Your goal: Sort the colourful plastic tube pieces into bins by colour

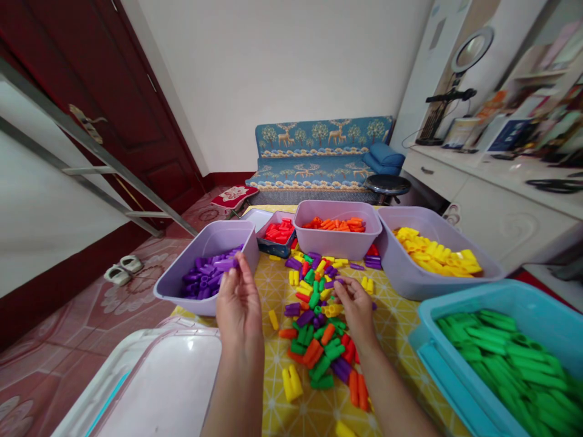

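My left hand point(237, 303) is raised over the rim of the lilac bin point(182, 276) full of purple pieces and pinches a purple piece point(226, 264) at its fingertips. My right hand point(356, 306) rests on the mixed pile of coloured pieces point(319, 331) in the middle of the yellow tablecloth point(401, 328), its fingers curled on a purple piece point(337, 283). The pile holds green, orange, red, yellow and purple tube-like pieces.
A small box of red pieces point(279, 230), a lilac bin of orange pieces point(337, 226), a lilac bin of yellow pieces point(432, 250) and a blue bin of green pieces point(505, 352) ring the pile. A white lid point(159, 376) lies front left. A sofa point(319, 155) stands beyond.
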A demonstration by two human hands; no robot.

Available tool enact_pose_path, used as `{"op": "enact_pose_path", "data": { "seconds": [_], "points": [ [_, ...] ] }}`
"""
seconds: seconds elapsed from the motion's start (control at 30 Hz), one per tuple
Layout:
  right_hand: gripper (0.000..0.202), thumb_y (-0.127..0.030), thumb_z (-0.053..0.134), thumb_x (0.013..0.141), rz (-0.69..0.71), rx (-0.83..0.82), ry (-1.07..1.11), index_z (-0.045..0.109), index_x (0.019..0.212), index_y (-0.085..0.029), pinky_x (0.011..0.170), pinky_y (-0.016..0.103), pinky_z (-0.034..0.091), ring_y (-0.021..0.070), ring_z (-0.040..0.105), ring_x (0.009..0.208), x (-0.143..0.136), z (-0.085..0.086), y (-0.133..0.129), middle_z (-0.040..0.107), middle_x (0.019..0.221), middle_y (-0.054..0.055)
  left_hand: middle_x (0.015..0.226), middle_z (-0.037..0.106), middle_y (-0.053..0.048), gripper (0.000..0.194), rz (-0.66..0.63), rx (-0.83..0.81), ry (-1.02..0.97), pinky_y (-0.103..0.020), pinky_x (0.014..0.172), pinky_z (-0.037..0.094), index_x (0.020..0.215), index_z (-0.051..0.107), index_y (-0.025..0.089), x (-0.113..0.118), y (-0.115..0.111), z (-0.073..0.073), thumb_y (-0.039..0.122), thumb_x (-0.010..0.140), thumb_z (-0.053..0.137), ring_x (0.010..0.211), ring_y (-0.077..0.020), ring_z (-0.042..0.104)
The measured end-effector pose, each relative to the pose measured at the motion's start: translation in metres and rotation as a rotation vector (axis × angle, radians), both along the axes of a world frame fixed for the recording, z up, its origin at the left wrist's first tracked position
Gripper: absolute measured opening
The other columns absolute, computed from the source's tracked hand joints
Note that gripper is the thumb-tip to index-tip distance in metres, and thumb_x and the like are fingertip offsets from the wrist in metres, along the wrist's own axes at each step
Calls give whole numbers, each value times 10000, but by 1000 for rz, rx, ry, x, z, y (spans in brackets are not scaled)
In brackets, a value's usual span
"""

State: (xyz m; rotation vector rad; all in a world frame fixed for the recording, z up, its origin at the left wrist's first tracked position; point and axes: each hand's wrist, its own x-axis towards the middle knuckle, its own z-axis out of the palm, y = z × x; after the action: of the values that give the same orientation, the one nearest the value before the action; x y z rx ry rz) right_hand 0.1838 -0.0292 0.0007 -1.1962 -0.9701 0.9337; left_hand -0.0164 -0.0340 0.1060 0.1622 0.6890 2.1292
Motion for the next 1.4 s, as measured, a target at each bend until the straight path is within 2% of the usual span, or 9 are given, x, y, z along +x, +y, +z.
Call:
{"op": "enact_pose_path", "data": {
  "seconds": [0.17, 0.37, 0.5, 0.63, 0.8, 0.93, 1.1, 1.27, 1.4],
  "points": [
    [352, -472, 641, 757, 21, -2, -10, 604, 949, -179, 586, 255, 492, 159, 606, 671, 1, 0, -1, 650, 742, 17, 917, 633, -97, 255, -21, -29, -170, -160, 716, 596, 1036, 492, 60, -21, -3, 8, -16, 884, 302, 909, -122, 668],
    [360, -473, 637, 761, 34, -7, -18, 611, 964, -177, 594, 264, 492, 165, 609, 674, 1, 1, -1, 657, 747, 23, 1169, 597, -167, 325, -136, 128, -61, -254, 784, 574, 1146, 510, 81, -20, -8, 4, 274, 926, 368, 1055, -177, 621],
    [378, -482, 636, 762, 77, 2, -6, 618, 989, -179, 615, 268, 501, 171, 624, 712, 0, 4, -3, 680, 804, 38, 1108, 668, -74, 362, -339, 45, 359, -223, 736, 533, 1160, 589, 231, 4, -4, -13, 409, 851, 526, 976, -159, 643],
    [363, -469, 639, 768, 110, 9, 12, 621, 1004, -194, 623, 264, 509, 166, 626, 719, 0, 4, -3, 679, 825, 30, 1066, 686, -109, 341, -616, -73, 927, -272, 774, 512, 1067, 670, 176, 38, 0, -45, 302, 750, 671, 1007, -229, 625],
    [347, -450, 664, 752, 125, 14, 39, 628, 983, -194, 660, 274, 518, 178, 625, 770, 1, 3, -4, 676, 837, 30, 1096, 666, -82, 362, -611, -3, 1418, -324, 831, 496, 1070, 690, 237, 61, 1, -72, 138, 725, 647, 994, -227, 613],
    [318, -448, 679, 739, 180, 10, 32, 635, 928, -196, 666, 280, 510, 179, 628, 739, -1, 5, -5, 680, 796, 22, 1018, 689, -77, 364, -508, 1, 1567, -350, 864, 476, 1056, 699, 244, 63, 1, -77, 111, 724, 635, 939, -227, 625],
    [315, -463, 601, 803, 261, 13, -12, 636, 981, -205, 637, 279, 500, 182, 627, 715, -3, 9, -8, 683, 794, 29, 799, 709, -62, 223, -407, -144, 1144, -270, 652, 513, 958, 715, 168, 60, 1, -69, 263, 764, 659, 709, -185, 647],
    [337, -479, 553, 833, 259, 29, -25, 631, 991, -191, 627, 274, 494, 167, 608, 676, -2, 4, -7, 661, 770, 32, 828, 696, -29, 141, -204, -72, 282, -146, 604, 523, 914, 667, 138, 27, -1, -23, 230, 809, 642, 638, -70, 635],
    [341, -484, 553, 835, 262, 48, -19, 637, 973, -184, 625, 270, 486, 157, 599, 658, -1, 2, -6, 655, 760, 33, 821, 693, -55, 222, -235, -24, -184, -99, 604, 529, 922, 615, 117, -11, -6, 10, 138, 945, 395, 648, -42, 639]
  ]
}}
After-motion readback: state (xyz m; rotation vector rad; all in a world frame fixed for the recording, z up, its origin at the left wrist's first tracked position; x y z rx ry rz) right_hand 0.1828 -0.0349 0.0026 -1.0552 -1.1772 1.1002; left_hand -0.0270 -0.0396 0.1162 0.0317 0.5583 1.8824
